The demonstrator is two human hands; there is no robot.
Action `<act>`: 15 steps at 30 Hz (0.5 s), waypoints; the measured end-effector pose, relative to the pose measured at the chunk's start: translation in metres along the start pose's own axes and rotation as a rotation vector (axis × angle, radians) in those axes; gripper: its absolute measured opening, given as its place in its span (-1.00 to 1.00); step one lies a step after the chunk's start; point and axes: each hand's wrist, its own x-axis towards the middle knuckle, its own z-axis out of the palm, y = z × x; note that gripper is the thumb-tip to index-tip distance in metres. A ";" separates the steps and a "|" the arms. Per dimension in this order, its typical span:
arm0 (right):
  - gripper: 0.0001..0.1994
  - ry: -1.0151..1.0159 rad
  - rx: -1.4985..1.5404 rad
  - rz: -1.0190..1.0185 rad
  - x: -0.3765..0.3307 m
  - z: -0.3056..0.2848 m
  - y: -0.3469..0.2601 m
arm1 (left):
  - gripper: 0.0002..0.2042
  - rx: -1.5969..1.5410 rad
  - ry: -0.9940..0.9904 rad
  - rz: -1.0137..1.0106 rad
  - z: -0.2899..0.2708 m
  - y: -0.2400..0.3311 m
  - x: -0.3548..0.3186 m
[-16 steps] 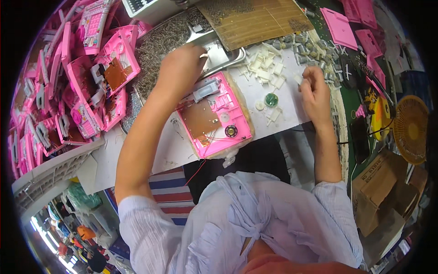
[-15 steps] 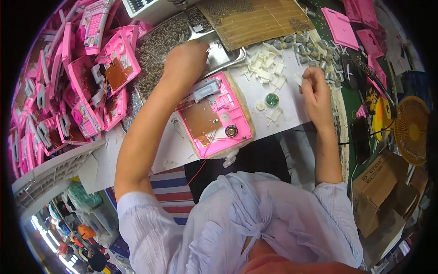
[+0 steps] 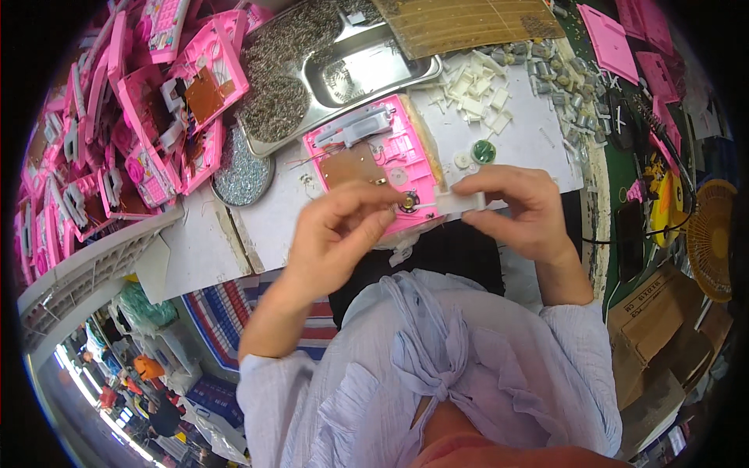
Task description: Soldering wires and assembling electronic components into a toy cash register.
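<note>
White part (image 3: 459, 203) (between both hands (image 3: 343, 234))

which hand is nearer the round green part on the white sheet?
Right. The right hand is just below the round green part, holding a small white plastic piece. The left hand sits farther off, down and to the left over the pink housing.

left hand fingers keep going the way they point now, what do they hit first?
Likely the small white plastic part held by the right hand; the left hand points right across the open pink toy housing. Depth unclear.
</note>
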 end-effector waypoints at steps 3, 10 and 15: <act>-0.67 -0.117 -0.161 -0.143 0.013 0.014 -0.006 | -0.77 -0.520 -0.030 -0.101 0.004 -0.036 -0.021; -0.66 -0.220 -0.347 -0.349 0.015 0.033 -0.001 | -0.73 -0.332 0.006 -0.175 0.008 -0.043 -0.032; -0.73 -0.312 -0.183 -0.177 0.005 0.019 -0.001 | -0.72 -0.281 -0.349 -0.269 -0.007 -0.028 -0.017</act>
